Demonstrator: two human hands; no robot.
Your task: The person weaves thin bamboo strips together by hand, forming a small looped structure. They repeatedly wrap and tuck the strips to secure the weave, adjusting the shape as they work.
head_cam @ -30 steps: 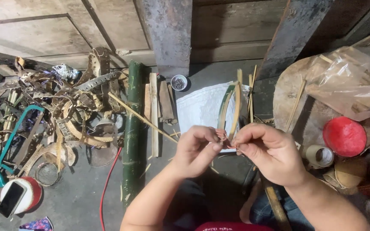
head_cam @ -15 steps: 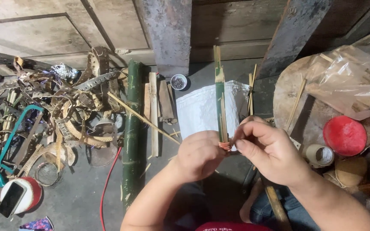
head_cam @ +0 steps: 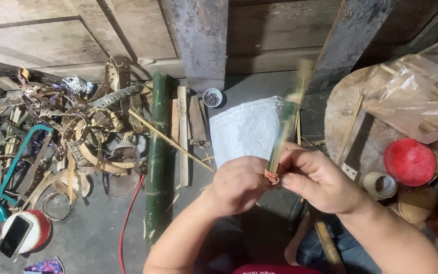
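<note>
At centre frame our left hand (head_cam: 239,183) and right hand (head_cam: 320,180) both pinch a bundle of thin bamboo strips (head_cam: 283,134), blurred and upright. An orange band (head_cam: 271,176) wraps its base, above the white sack (head_cam: 244,129).

Dim, even light; bamboo strip (head_cam: 286,133) motion-blurred.

A grey concrete floor (head_cam: 92,233) carries everything. On it lie a green bamboo pole (head_cam: 157,162) (running away from the viewer), a heap of curled bamboo strips (head_cam: 72,132) to its left, a white sack (head_cam: 244,129), a small tin (head_cam: 212,97) holding what may be nails, a red cable (head_cam: 126,218) and a phone (head_cam: 15,236) on a red-and-white lid.
</note>
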